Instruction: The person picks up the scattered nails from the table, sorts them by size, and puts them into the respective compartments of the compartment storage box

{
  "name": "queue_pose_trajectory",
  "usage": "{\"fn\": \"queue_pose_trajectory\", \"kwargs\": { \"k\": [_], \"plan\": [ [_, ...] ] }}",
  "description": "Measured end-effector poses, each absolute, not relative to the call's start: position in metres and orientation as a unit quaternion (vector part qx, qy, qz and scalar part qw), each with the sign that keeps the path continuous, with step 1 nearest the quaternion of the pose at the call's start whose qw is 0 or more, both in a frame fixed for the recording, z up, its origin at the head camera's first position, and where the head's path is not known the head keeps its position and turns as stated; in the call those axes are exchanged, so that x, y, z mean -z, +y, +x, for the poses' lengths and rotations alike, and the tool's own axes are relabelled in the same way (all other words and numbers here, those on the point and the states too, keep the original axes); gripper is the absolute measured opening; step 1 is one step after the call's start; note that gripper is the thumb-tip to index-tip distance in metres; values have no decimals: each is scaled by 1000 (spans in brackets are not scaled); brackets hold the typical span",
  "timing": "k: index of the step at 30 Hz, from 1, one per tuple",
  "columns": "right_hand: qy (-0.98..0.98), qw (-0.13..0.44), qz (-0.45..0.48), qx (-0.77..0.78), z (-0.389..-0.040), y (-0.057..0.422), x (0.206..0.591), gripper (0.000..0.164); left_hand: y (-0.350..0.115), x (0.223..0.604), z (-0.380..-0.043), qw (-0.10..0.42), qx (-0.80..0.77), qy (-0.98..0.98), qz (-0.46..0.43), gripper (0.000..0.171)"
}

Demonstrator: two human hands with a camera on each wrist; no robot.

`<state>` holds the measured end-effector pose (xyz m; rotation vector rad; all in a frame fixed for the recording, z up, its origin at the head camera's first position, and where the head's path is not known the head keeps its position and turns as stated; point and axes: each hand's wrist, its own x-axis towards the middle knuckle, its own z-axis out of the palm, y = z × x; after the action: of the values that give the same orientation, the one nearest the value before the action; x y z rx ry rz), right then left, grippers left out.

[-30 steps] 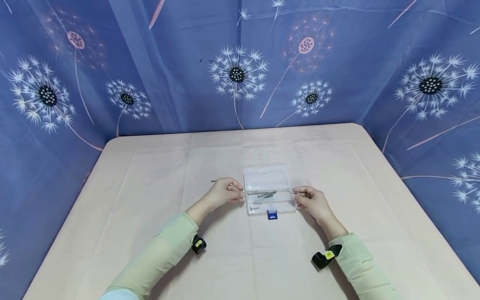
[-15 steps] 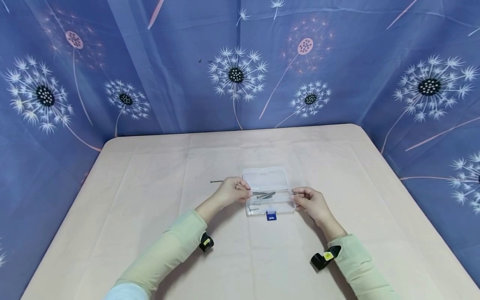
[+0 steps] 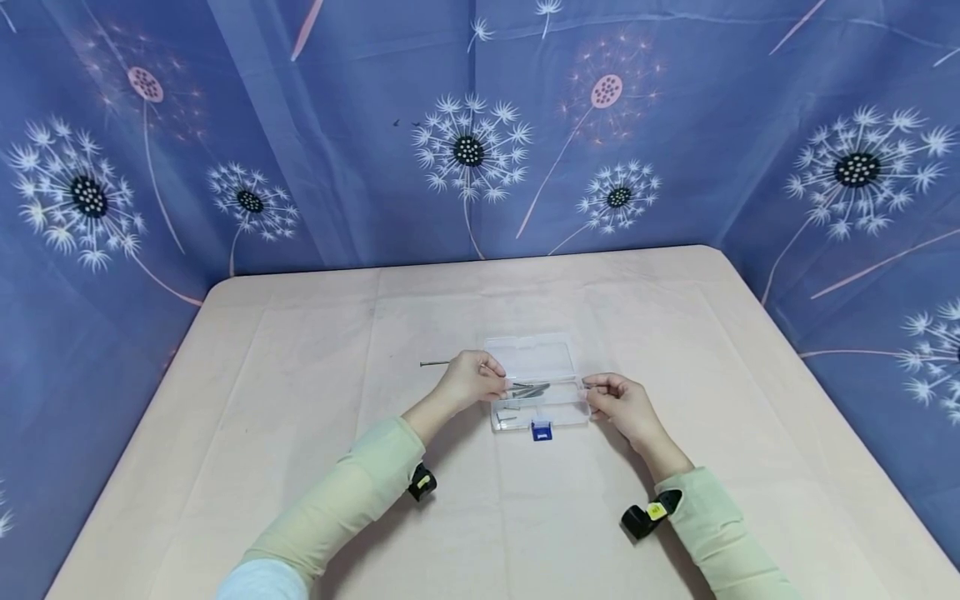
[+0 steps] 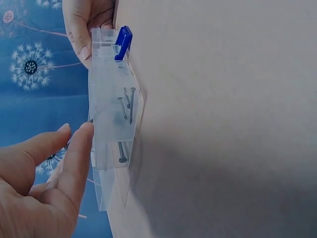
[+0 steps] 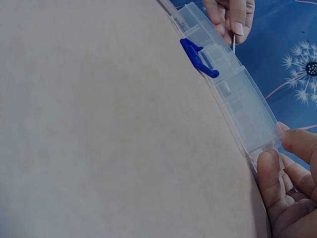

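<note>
A clear plastic box (image 3: 577, 414) with a blue latch (image 3: 542, 431) lies on the table, its lid (image 3: 534, 357) laid back. Several nails (image 3: 531, 389) lie in its far compartment, and small ones (image 3: 507, 417) in the near left one. Above the box's left part, my left hand (image 3: 471, 379) pinches a thin nail (image 5: 234, 43) between thumb and finger; most of it is hidden. My right hand (image 3: 618, 402) grips the box's right end, thumb and fingers on its wall in the right wrist view. Left of my left hand, another nail (image 3: 433, 362) lies on the table, partly hidden.
A pale cloth covers the table (image 3: 315, 350). Blue curtains (image 3: 360, 167) with dandelion prints stand behind it and at both sides. Each wrist carries a black camera, such as the right one (image 3: 642, 521).
My left hand has moved right with the nail, from beside the box to over its left part, uncovering more of the nail on the table. My right hand stays at the box.
</note>
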<state>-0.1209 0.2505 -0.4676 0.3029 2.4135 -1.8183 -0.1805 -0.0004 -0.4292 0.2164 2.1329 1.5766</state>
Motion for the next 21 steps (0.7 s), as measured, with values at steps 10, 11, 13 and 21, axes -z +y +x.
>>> {"fn": "queue_pose_trajectory", "kwargs": {
  "k": [10,11,13,21],
  "plan": [
    [794,54,93,599,-121,251,469,35,-4,426,-177,229,-539,804,105,19],
    [791,53,93,602,-121,251,469,35,-5,425,-177,228,-534,807,109,20],
    [787,54,93,608,-121,252,469,35,-7,424,-176,227,-528,810,118,21],
    [782,52,87,615,-121,252,467,36,-17,420,-179,200,-505,823,166,24]
  ]
}}
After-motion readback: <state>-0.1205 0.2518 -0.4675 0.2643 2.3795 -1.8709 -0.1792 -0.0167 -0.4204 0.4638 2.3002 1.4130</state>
